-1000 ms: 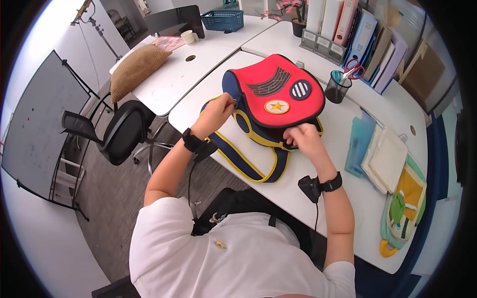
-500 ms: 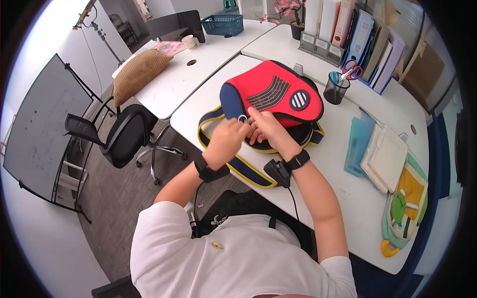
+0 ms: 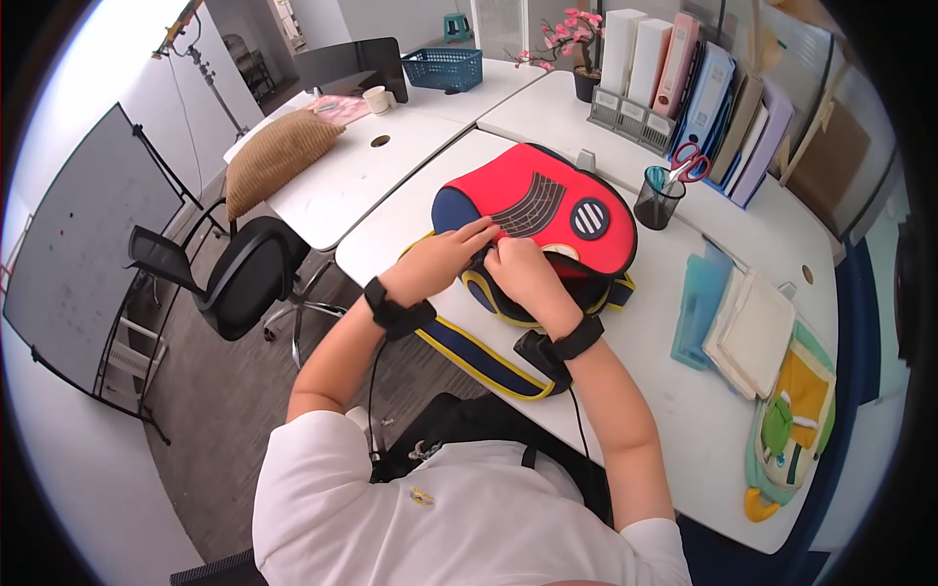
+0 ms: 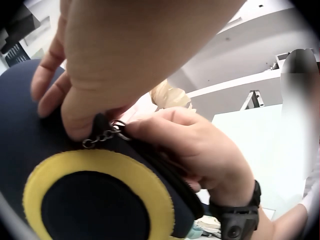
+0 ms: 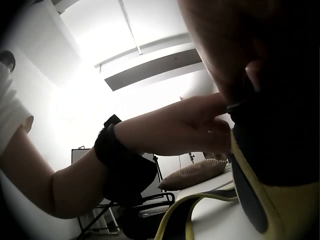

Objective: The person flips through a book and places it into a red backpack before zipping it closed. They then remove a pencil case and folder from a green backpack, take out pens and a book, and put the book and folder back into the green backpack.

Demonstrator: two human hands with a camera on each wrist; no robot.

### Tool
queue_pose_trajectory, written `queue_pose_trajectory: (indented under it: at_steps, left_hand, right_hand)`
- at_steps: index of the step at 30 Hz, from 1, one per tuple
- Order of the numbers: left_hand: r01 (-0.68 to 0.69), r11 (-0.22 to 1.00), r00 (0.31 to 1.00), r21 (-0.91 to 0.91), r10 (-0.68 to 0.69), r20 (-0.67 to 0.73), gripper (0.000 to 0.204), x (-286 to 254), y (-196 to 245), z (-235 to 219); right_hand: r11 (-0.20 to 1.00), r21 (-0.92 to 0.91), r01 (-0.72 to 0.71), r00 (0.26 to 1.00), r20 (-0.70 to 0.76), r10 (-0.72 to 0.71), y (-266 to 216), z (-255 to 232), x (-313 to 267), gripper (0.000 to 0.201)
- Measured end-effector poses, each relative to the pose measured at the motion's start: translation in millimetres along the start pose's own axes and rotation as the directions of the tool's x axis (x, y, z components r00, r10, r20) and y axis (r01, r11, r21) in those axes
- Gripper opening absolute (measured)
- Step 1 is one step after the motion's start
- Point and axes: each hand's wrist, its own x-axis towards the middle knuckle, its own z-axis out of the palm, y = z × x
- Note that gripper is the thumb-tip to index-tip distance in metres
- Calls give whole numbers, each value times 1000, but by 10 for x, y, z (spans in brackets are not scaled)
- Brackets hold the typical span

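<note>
A red, navy and yellow children's backpack [image 3: 576,217] lies on the table. Both hands meet at its front left edge. The right hand [image 4: 187,142] pinches the metal ring of a short chain zipper pull [image 4: 107,134] beside the black zipper. Against the navy side, the left hand [image 3: 442,262] holds the backpack close to the chain. Its thumb side presses near the zipper in the left wrist view, while other fingertips [image 4: 46,107] touch the navy fabric. A yellow-rimmed navy oval patch [image 4: 97,165] shows below the chain. In the right wrist view the right fingers are dark and partly hidden.
A navy and yellow strap [image 3: 489,359] hangs toward the table's near edge. At the right lie a blue folder [image 3: 700,308], pale notebooks [image 3: 750,317] and a green-yellow bag [image 3: 793,430]. Behind stand a pen cup [image 3: 660,200] with scissors and several binders [image 3: 674,73].
The right hand has moved left from the backpack's front edge to join the left hand at the zipper corner. The left fingers now lie farther over the edge.
</note>
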Motion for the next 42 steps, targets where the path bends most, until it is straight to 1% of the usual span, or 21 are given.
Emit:
queue_pose_trajectory:
  at_steps: [1,2,3,4,5,7,10,11,14,17,23,26,29,30,31,33,34,37,39,41,42]
  left_hand:
    - [-28,999,1000,-16,28,8,44,51,-55,10]
    - [-56,998,998,-31,57,18,43,106,-97,12]
    - [-86,995,996,-45,87,27,42,151,-123,8]
    - [-96,995,995,-36,96,3,35,183,-129,8]
    - [-100,995,995,-9,100,-5,33,203,-143,15]
    - [-109,993,993,52,110,-32,27,266,-195,30]
    - [-107,994,983,12,108,-149,22,261,-218,71]
    - [-98,995,982,12,99,-163,22,257,-232,85]
    - [-69,998,976,10,70,-206,21,239,-259,119]
    - [-51,997,980,56,61,-189,21,254,-258,100]
    - [-43,991,979,129,68,-193,21,319,-318,51]
    - [-61,992,979,110,81,-186,20,322,-306,0]
    - [-76,992,979,101,94,-182,19,310,-307,-9]
    - [-79,992,980,98,95,-172,18,295,-301,-16]
    - [-74,993,985,92,87,-150,18,287,-290,-22]
    - [-75,992,982,97,90,-163,19,268,-290,-36]
    - [-71,993,981,97,87,-172,20,269,-297,-35]
    - [-52,993,977,104,72,-201,20,235,-320,-49]
    - [-50,992,971,120,76,-227,20,225,-329,-60]
    - [29,989,953,144,16,-302,20,207,-520,-77]
    - [105,981,960,164,-57,-275,19,195,-701,-28]
  right_hand:
    - [987,-142,76,995,-53,-84,5,22,-16,29]
    - [948,-283,142,980,-94,-174,5,36,-24,29]
    - [947,-300,119,984,-89,-152,-3,35,-18,29]
    - [944,-316,97,988,-85,-130,-15,26,-7,29]
    - [940,-333,75,990,-84,-109,-30,14,6,29]
    - [949,-308,65,987,-123,-108,-86,-21,51,27]
    - [956,-291,26,987,-142,-70,-148,-81,76,20]
    - [957,-290,8,989,-141,-51,-157,-98,76,17]
    - [939,-338,57,990,-105,-98,-103,-58,77,17]
    - [882,-448,146,977,-75,-200,-73,-42,53,14]
    - [857,-486,172,978,-20,-208,-132,-264,-15,11]
    - [850,-490,191,975,-9,-224,-123,-326,-97,10]
    - [807,-533,255,951,-12,-308,-60,-264,-202,8]
    - [750,-586,308,931,23,-365,-66,-273,-259,10]
    - [758,-577,305,933,21,-360,-64,-269,-309,10]
    - [775,-553,306,932,10,-361,-62,-262,-379,10]
    - [813,-481,328,929,7,-370,-31,-294,-400,15]
    - [920,-325,221,975,66,-210,34,-378,-433,23]
    - [927,-313,206,978,97,-185,6,-506,-538,26]
    - [935,-304,184,980,127,-152,38,-619,-695,29]
    - [939,-301,168,982,139,-132,82,-664,-782,29]
